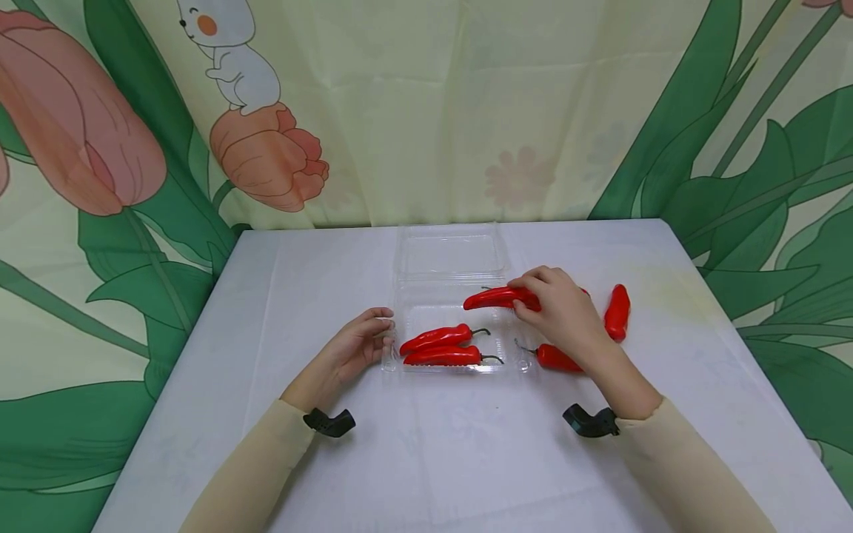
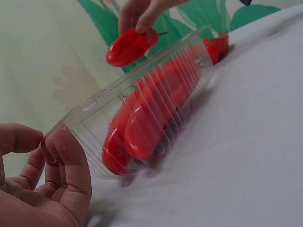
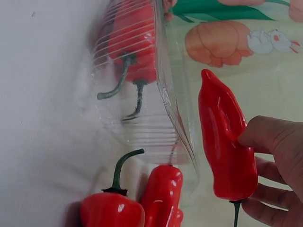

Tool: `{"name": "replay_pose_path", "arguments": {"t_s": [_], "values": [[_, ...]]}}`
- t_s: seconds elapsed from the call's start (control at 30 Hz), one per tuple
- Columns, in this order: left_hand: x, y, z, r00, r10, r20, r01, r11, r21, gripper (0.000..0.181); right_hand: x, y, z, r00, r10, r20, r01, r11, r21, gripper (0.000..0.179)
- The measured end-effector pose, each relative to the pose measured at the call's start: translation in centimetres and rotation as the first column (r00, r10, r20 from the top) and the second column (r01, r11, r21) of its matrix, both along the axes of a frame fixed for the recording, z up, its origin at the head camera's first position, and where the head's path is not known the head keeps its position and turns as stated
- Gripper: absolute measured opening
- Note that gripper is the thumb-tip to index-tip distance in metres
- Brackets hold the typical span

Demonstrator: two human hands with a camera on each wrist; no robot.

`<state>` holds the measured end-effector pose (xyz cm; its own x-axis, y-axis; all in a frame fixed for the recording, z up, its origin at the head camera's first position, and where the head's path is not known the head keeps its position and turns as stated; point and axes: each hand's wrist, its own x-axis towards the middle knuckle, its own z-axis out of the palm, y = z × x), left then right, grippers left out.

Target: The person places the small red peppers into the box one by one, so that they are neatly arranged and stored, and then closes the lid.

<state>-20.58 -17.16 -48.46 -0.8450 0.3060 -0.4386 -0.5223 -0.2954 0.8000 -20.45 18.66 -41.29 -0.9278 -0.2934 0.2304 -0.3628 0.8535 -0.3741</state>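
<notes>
1. Just right of the frame's centre, the right hand (image 1: 563,307) grasps a red pepper (image 1: 489,297) between thumb and fingers; it is held above the right part of the clear box (image 1: 426,317), tip pointing left.
2. At centre left, the left hand (image 1: 363,344) pinches the box's left rim. That light plastic would probably slide or tip if knocked, so this hold is worth keeping.
3. Two peppers lie side by side along the box's front, stems right: the back one (image 1: 436,338) and the front one (image 1: 443,356). The step looks like loading, so matching their direction and lowering gently, fingers opening late, should work best.
4. Bare box floor behind that pair offers the landing room. The raised rim needs clearing first.
5. The open lid (image 1: 453,252) reaches nearly to the table's (image 1: 433,459) far edge; avoid pushing backward.
6. At right, a near pepper (image 1: 558,358) and a far pepper (image 1: 617,312) crowd the right hand's side; white cloth at lower centre gives freer passage.
</notes>
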Motion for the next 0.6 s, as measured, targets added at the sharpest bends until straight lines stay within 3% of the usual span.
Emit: {"name": "replay_pose_path", "arguments": {"t_s": [0.6], "values": [[-0.1, -0.2, -0.1, 1.000, -0.011, -0.002, 0.011, 1.000, 0.010, 0.023, -0.9, -3.9, 0.2, 0.998, 0.058, 0.036, -0.060, 0.996, 0.059, 0.038]]}}
